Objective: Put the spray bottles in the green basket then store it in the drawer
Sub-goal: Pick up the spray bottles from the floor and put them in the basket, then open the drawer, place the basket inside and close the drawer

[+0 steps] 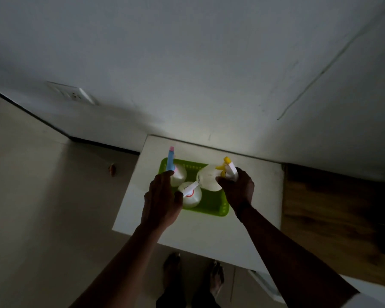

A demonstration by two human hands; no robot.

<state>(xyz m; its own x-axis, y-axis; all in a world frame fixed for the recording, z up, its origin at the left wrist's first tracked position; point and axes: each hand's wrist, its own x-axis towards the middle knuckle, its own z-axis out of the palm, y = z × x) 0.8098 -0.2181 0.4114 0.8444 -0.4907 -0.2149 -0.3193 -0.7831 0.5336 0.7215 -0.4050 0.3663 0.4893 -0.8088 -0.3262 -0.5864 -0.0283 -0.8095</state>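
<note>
A green basket (216, 207) sits on top of a white cabinet (253, 196). Three pale spray bottles stand in it. The bottle with the blue and pink head (176, 172) is at the back left. In the front middle stands the one with the white and red head (190, 195). The yellow-headed bottle (209, 177) is at the back right. My right hand (237, 188) grips the yellow-headed bottle's neck. My left hand (161, 201) rests at the basket's left side, fingers against the two left bottles; whether it grips anything I cannot see.
The cabinet stands against a white wall. A wooden surface (333, 218) adjoins it on the right. A wall socket (72, 93) is at the left. My bare feet (193, 276) are on the pale floor in front of the cabinet. A small brown object (112, 169) lies on the floor.
</note>
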